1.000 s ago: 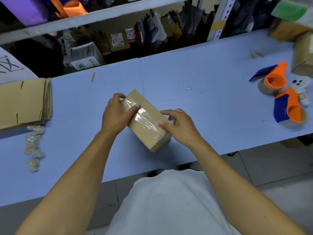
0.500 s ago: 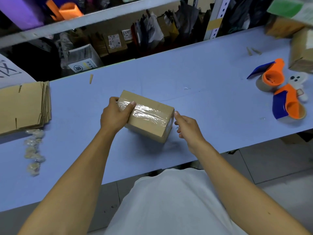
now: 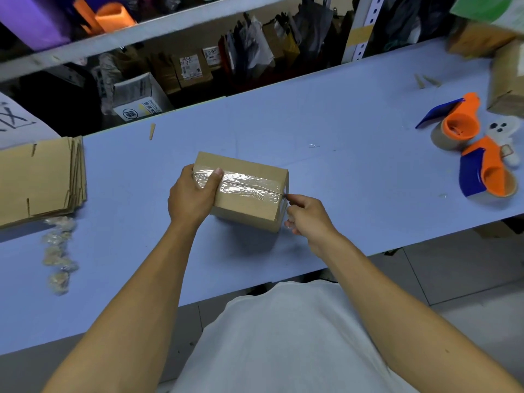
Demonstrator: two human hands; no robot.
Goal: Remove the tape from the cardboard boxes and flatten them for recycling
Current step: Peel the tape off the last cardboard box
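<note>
A small brown cardboard box [image 3: 249, 168] lies on the blue table [image 3: 340, 154], sealed along its top seam with clear tape [image 3: 249, 188]. My left hand [image 3: 192, 197] grips the box's left end, thumb pressed on the tape. My right hand [image 3: 307, 217] is at the box's right end, its fingertips pinched at the tape's end on the top right corner. Whether any tape is lifted cannot be made out.
A stack of flattened boxes [image 3: 39, 180] lies at the left, with crumpled tape wads [image 3: 58, 251] in front of it. Two orange-and-blue tape dispensers [image 3: 456, 126] [image 3: 487, 177] sit at the right, more taped boxes [image 3: 507, 78] behind them. Shelving runs along the table's far edge.
The box has been turned so its long side runs left to right. My right hand slid off the top to the right end and pinched at the tape there; my left hand kept its grip.
</note>
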